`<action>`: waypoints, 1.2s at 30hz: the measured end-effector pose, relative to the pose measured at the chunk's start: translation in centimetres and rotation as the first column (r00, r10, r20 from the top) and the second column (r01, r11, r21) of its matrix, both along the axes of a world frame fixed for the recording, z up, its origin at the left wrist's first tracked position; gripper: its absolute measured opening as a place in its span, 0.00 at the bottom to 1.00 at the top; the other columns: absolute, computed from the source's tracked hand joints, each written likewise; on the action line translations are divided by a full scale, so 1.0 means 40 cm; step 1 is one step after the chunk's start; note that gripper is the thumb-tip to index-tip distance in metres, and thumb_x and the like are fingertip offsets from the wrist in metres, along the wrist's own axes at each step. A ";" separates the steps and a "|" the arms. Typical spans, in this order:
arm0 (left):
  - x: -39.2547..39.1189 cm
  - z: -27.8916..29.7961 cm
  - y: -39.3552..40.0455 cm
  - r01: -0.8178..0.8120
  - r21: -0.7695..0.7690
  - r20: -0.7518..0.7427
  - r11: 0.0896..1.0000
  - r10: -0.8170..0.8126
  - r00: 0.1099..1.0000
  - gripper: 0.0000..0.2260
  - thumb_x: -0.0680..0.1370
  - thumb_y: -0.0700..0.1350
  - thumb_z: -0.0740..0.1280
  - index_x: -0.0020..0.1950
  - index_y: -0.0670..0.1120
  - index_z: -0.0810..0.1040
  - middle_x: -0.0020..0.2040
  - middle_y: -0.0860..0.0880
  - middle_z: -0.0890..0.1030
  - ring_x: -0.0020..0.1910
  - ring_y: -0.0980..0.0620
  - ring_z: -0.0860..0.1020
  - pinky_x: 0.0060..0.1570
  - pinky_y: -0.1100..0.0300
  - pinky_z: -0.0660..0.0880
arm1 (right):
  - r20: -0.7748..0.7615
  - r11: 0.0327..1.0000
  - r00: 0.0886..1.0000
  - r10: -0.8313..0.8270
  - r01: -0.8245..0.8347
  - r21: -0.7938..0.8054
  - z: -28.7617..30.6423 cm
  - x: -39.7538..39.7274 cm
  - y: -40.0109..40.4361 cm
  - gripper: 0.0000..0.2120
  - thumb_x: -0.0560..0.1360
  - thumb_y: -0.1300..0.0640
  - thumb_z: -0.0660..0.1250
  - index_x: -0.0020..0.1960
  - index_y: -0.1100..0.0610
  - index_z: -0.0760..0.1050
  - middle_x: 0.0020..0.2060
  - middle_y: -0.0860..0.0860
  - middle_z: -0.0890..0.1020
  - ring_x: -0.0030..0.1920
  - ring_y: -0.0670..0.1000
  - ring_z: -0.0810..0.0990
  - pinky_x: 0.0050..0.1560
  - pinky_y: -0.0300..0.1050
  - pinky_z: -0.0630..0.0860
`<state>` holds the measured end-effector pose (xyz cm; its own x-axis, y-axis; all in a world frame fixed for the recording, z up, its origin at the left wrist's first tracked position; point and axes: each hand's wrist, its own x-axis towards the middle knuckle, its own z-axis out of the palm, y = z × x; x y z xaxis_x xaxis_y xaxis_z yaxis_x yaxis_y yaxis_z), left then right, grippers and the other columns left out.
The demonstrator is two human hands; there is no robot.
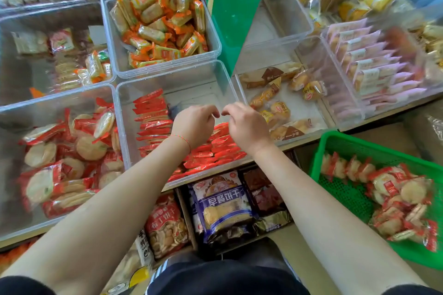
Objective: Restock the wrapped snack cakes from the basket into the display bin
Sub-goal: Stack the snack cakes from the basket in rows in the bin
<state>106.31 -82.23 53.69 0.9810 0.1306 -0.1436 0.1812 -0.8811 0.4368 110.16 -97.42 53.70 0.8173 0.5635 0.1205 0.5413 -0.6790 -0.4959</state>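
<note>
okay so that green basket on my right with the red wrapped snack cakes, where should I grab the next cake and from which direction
Take one of the snack cakes lying flat on top of the pile in the green basket. Come straight down with the right hand, since the basket is open at the top and its walls block the sides. Pinch the round middle across its width; the crimped red ends look likelier to slip.

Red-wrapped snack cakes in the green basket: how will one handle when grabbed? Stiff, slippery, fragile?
The red-wrapped snack cakes in the green basket look thin and round, so probably light. The glossy film wrapper likely makes them slippery, and its crimped ends look floppy. The disc inside seems rigid but probably brittle; pinch gently. They lie loosely heaped, so neighbours may shift.
</note>
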 end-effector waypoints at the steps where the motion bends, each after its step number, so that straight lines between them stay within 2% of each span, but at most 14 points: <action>1: 0.003 0.015 -0.030 0.002 -0.018 0.093 1.000 -0.001 0.996 0.13 0.77 0.41 0.59 0.56 0.50 0.80 0.51 0.47 0.84 0.52 0.43 0.79 0.50 0.51 0.75 | 0.055 0.996 0.997 -0.058 0.054 0.075 0.010 -0.005 -0.028 0.12 0.75 0.68 0.60 0.51 0.61 0.80 0.46 0.56 0.82 0.43 0.58 0.81 0.37 0.51 0.78; 5: 0.041 0.055 -0.208 0.120 -0.080 0.200 0.990 -0.102 0.975 0.11 0.75 0.42 0.61 0.53 0.49 0.80 0.43 0.46 0.83 0.45 0.41 0.80 0.43 0.52 0.75 | 0.042 0.934 0.948 -0.316 0.303 0.190 0.018 -0.014 -0.182 0.10 0.75 0.66 0.59 0.49 0.62 0.79 0.45 0.57 0.81 0.40 0.59 0.79 0.34 0.46 0.72; 9: 0.092 0.040 -0.435 0.334 -0.089 0.185 0.938 -0.314 0.931 0.10 0.76 0.44 0.61 0.52 0.49 0.80 0.45 0.48 0.83 0.46 0.44 0.80 0.40 0.55 0.75 | -0.116 0.793 0.803 -0.584 0.596 0.128 -0.049 -0.032 -0.419 0.11 0.75 0.63 0.60 0.54 0.58 0.78 0.53 0.55 0.78 0.46 0.59 0.79 0.39 0.48 0.71; 12: 0.125 -0.013 -0.627 0.468 -0.104 0.043 0.878 -0.466 0.884 0.10 0.76 0.45 0.62 0.54 0.52 0.80 0.47 0.48 0.83 0.48 0.43 0.79 0.41 0.55 0.74 | -0.295 0.622 0.582 -0.758 0.780 -0.060 -0.130 -0.049 -0.624 0.18 0.74 0.62 0.58 0.63 0.55 0.73 0.61 0.54 0.72 0.56 0.59 0.76 0.49 0.50 0.74; 15: 0.139 -0.081 -0.811 0.602 -0.125 -0.111 0.788 -0.614 0.781 0.10 0.77 0.45 0.61 0.54 0.50 0.79 0.49 0.48 0.82 0.50 0.43 0.79 0.41 0.56 0.73 | -0.426 0.494 0.363 -0.829 0.832 -0.252 -0.217 -0.083 -0.810 0.26 0.74 0.61 0.60 0.71 0.57 0.63 0.69 0.60 0.65 0.65 0.62 0.68 0.62 0.55 0.70; 17: 0.142 -0.137 -0.917 0.658 -0.151 -0.259 0.738 -0.672 0.694 0.11 0.78 0.46 0.60 0.57 0.49 0.79 0.54 0.45 0.82 0.54 0.43 0.79 0.48 0.54 0.75 | -0.378 0.411 0.257 -0.889 0.811 -0.416 -0.272 -0.110 -0.923 0.28 0.75 0.58 0.64 0.73 0.58 0.60 0.69 0.63 0.64 0.66 0.64 0.67 0.61 0.56 0.71; 19: 0.139 -0.193 -1.002 0.679 -0.207 -0.420 0.704 -0.691 0.588 0.12 0.79 0.45 0.60 0.59 0.47 0.79 0.56 0.43 0.81 0.56 0.42 0.79 0.55 0.52 0.75 | -0.256 0.266 0.149 -0.955 0.813 -0.519 -0.318 -0.141 -1.024 0.33 0.74 0.55 0.70 0.74 0.58 0.59 0.70 0.63 0.64 0.67 0.64 0.68 0.61 0.57 0.73; 21: 0.130 -0.239 -1.069 0.652 -0.276 -0.558 0.706 -0.670 0.490 0.13 0.79 0.44 0.59 0.59 0.46 0.79 0.55 0.42 0.82 0.53 0.43 0.81 0.54 0.53 0.77 | -0.196 0.124 0.021 -0.980 0.839 -0.530 -0.357 -0.177 -1.108 0.36 0.71 0.55 0.73 0.74 0.55 0.60 0.70 0.64 0.63 0.69 0.65 0.65 0.61 0.60 0.73; 22: 0.123 -0.256 -1.096 0.610 -0.308 -0.609 0.730 -0.644 0.464 0.13 0.80 0.43 0.58 0.59 0.44 0.79 0.53 0.42 0.83 0.50 0.44 0.82 0.51 0.55 0.78 | -0.197 0.092 -0.017 -0.980 0.845 -0.527 -0.376 -0.194 -1.139 0.36 0.71 0.54 0.73 0.74 0.53 0.60 0.70 0.66 0.62 0.70 0.66 0.64 0.61 0.60 0.73; 25: 0.104 -0.295 -1.148 0.509 -0.353 -0.668 0.785 -0.592 0.451 0.12 0.81 0.42 0.58 0.57 0.39 0.78 0.50 0.41 0.84 0.43 0.46 0.84 0.37 0.59 0.75 | -0.141 0.095 0.022 -0.990 0.840 -0.535 -0.425 -0.228 -1.184 0.39 0.68 0.47 0.75 0.74 0.49 0.61 0.69 0.67 0.64 0.68 0.67 0.63 0.61 0.60 0.72; 27: 0.094 -0.311 -1.167 0.483 -0.365 -0.704 0.796 -0.575 0.416 0.12 0.81 0.41 0.58 0.57 0.36 0.77 0.51 0.41 0.83 0.42 0.46 0.83 0.33 0.58 0.75 | -0.103 0.123 0.080 -0.992 0.831 -0.542 -0.440 -0.230 -1.182 0.41 0.66 0.45 0.77 0.73 0.49 0.62 0.66 0.62 0.71 0.66 0.64 0.66 0.56 0.58 0.74; 29: 0.087 -0.321 -1.174 0.417 -0.370 -0.744 0.830 -0.533 0.403 0.10 0.81 0.42 0.59 0.56 0.39 0.77 0.49 0.42 0.81 0.38 0.48 0.82 0.30 0.59 0.74 | -0.076 0.169 0.153 -0.985 0.814 -0.555 -0.446 -0.230 -1.170 0.42 0.64 0.46 0.78 0.72 0.50 0.62 0.61 0.57 0.76 0.64 0.60 0.69 0.55 0.60 0.71; 32: 0.086 -0.328 -1.175 0.364 -0.342 -0.759 0.866 -0.483 0.436 0.10 0.81 0.46 0.59 0.57 0.44 0.77 0.47 0.47 0.82 0.34 0.51 0.81 0.35 0.58 0.74 | -0.090 0.222 0.207 -0.974 0.805 -0.551 -0.451 -0.239 -1.162 0.38 0.65 0.50 0.76 0.70 0.51 0.63 0.59 0.54 0.76 0.63 0.58 0.70 0.61 0.70 0.66; 36: 0.084 -0.306 -1.168 0.329 -0.332 -0.770 0.884 -0.456 0.446 0.11 0.81 0.46 0.60 0.57 0.44 0.77 0.45 0.48 0.82 0.33 0.52 0.81 0.35 0.58 0.75 | -0.146 0.314 0.281 -0.948 0.779 -0.542 -0.451 -0.238 -1.183 0.32 0.69 0.45 0.74 0.68 0.53 0.64 0.61 0.57 0.71 0.61 0.59 0.69 0.52 0.60 0.76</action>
